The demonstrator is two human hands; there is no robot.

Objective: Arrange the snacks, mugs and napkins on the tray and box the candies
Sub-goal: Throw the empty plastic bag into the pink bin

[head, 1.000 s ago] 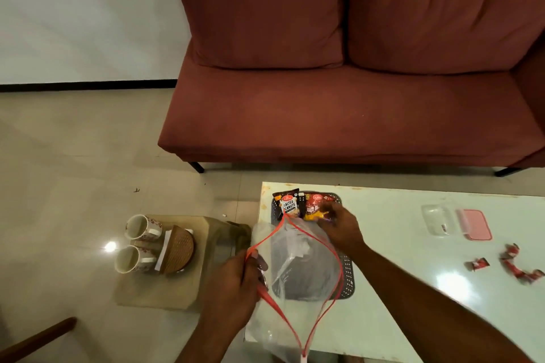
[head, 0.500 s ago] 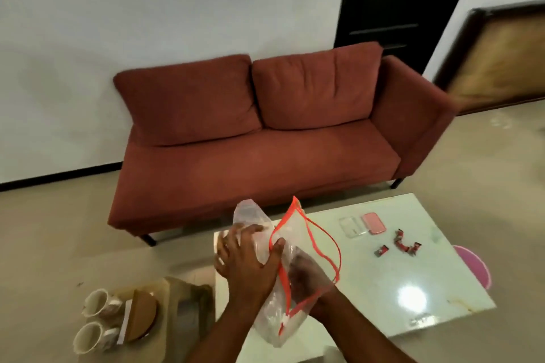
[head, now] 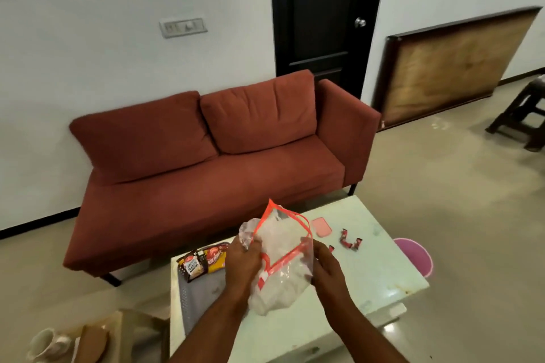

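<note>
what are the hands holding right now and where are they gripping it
Both hold the clear zip bag: left hand grips its upper left edge, right hand its right side.

Red sofa (head: 212, 162) against white wall (head: 118, 38); black door (head: 324, 15); beige floor (head: 442, 186).

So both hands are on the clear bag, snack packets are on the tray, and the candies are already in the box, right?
Not the candies. The head view shows the red candies loose on the table, beside the pink lid. Both the left hand and right hand hold the bag; snack packets sit on the tray.
</note>
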